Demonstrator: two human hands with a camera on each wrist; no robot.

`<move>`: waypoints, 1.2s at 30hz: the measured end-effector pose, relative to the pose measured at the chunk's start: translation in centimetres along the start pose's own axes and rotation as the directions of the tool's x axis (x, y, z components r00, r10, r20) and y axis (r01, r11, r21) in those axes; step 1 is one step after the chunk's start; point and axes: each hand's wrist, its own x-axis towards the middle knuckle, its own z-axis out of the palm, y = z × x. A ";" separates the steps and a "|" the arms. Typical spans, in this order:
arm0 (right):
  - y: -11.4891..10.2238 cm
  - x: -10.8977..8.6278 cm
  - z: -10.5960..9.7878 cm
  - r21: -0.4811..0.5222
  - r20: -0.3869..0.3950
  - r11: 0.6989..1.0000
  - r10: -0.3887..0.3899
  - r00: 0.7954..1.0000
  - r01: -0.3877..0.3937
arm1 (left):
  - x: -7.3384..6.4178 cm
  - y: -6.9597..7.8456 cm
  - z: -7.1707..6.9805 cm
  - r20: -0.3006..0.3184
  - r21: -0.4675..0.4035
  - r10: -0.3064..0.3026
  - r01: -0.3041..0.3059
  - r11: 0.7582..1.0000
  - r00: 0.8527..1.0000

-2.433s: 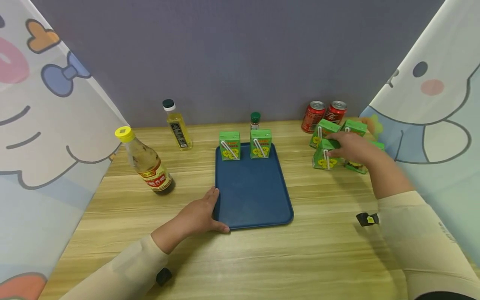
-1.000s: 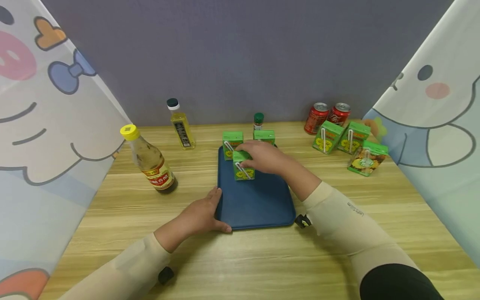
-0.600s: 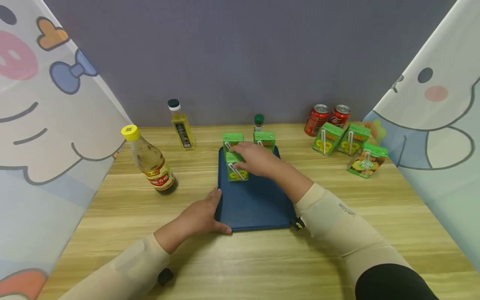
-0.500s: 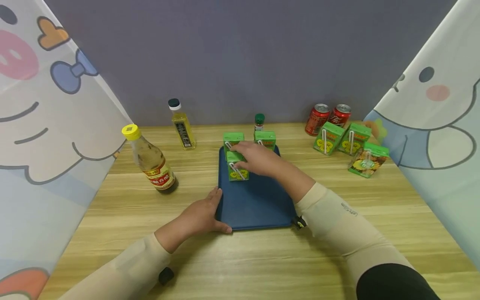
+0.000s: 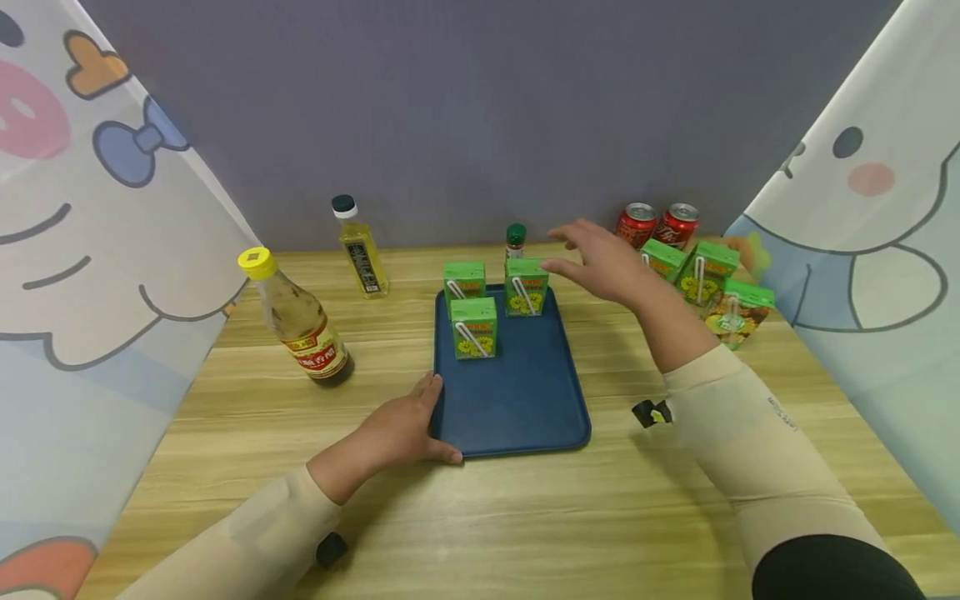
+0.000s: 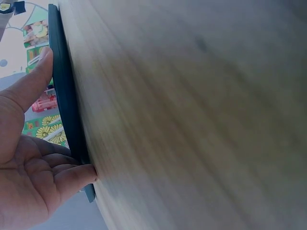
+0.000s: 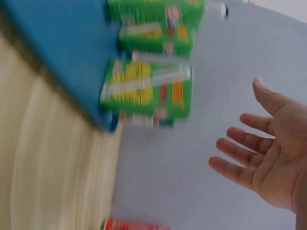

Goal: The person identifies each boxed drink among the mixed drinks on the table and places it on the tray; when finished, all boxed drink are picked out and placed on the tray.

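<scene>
My left hand (image 5: 401,425) rests at the near left corner of a dark blue tray (image 5: 525,400). Its thumb touches the front rim and its fingers touch the left side; the left wrist view shows thumb and fingers against the tray edge (image 6: 64,86). On the tray stand three green drink cartons with straws: one at the back left (image 5: 465,277), one at the back right (image 5: 527,292), and one in front (image 5: 474,332). My right hand (image 5: 603,262) hovers right of the tray, holding nothing, its fingers spread in the right wrist view.
Three more drink cartons (image 5: 701,275) stand at the right, partly behind my right hand, with two red cans (image 5: 678,225) behind them. A green-capped jar (image 5: 515,240) stands behind the tray. To the left are an oil bottle (image 5: 363,258) and a yellow-capped sauce bottle (image 5: 303,325).
My right hand took a carton from the right group, set it on the tray before the back left carton, let go and moved back right. The left hand stayed put.
</scene>
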 end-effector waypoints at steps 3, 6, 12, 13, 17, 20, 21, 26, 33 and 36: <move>2.7 -0.4 -1.6 0.004 -0.026 0.996 0.085 0.996 -0.085 | 0.0 0.0 -0.1 -0.004 -0.005 0.002 -0.002 1.000 1.000; 5.2 -1.0 -2.8 0.010 -0.072 0.987 0.162 0.984 -0.162 | 0.1 0.0 -0.1 -0.005 -0.007 0.003 -0.003 1.000 1.000; 8.9 -2.3 -3.8 0.016 -0.119 0.964 0.267 0.956 -0.267 | 0.2 0.0 -0.1 -0.007 0.005 0.007 -0.007 1.000 1.000; 9.3 -2.5 -3.8 0.014 -0.117 0.959 0.281 0.953 -0.281 | 0.2 -0.1 -0.1 -0.007 0.006 0.008 -0.008 1.000 1.000; 11.1 -3.0 -3.4 0.009 -0.067 0.931 0.364 0.929 -0.364 | 0.2 -0.1 -0.1 -0.006 0.004 0.010 -0.010 1.000 1.000; 12.2 -3.1 -2.7 0.002 -0.020 0.911 0.412 0.911 -0.412 | 0.2 -0.1 -0.1 -0.002 0.000 0.008 -0.008 1.000 1.000; 12.6 -3.1 -2.4 0.001 -0.011 0.910 0.416 0.910 -0.416 | 0.2 -0.1 0.0 -0.002 0.000 0.008 -0.008 1.000 1.000; 13.8 -2.9 -1.0 0.008 -0.027 0.910 0.414 0.910 -0.414 | 0.2 -0.1 0.0 -0.001 0.003 0.007 -0.007 1.000 1.000; 14.1 -2.9 -0.2 0.041 -0.054 0.919 0.394 0.918 -0.392 | 0.1 0.0 -0.1 0.010 -0.005 0.008 -0.008 1.000 1.000; 13.7 -2.7 -0.3 0.053 -0.040 0.928 0.371 0.928 -0.368 | 0.1 0.1 -0.1 0.014 -0.004 0.004 -0.004 1.000 1.000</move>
